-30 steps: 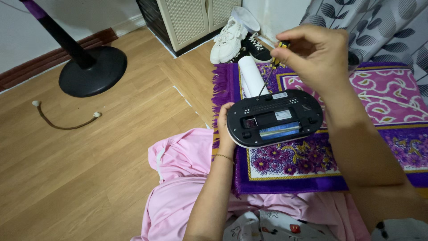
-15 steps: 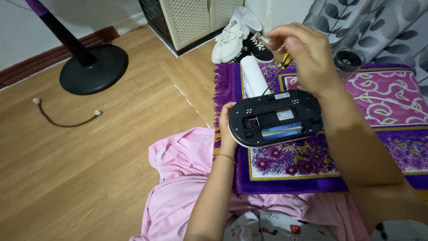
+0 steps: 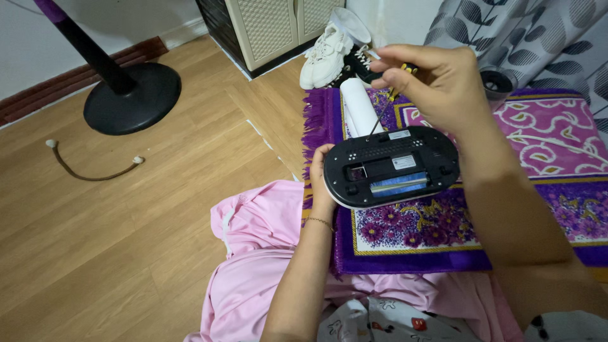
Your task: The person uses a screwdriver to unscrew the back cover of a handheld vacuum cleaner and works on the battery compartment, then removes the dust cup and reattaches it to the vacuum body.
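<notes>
My left hand (image 3: 322, 180) grips the left end of a black oval appliance head (image 3: 392, 166), held underside up over a purple patterned rug (image 3: 525, 152). Its underside shows a blue brush strip and a white label. Above the appliance's far edge, my right hand (image 3: 437, 79) pinches a thin screwdriver (image 3: 384, 109) with a yellow and black handle. The shaft slants down, and its tip touches the far left rim of the appliance.
A white cylinder (image 3: 360, 107) lies on the rug behind the appliance. White and black sneakers (image 3: 335, 47) sit by a beige cabinet (image 3: 269, 28). A black fan base (image 3: 132, 98) and a short cord (image 3: 88, 168) are on the wood floor at left. Pink fabric (image 3: 253, 253) covers my lap.
My right hand has come down and left from over the sneakers, bringing the screwdriver tip onto the appliance's far rim. My left hand keeps the appliance almost still.
</notes>
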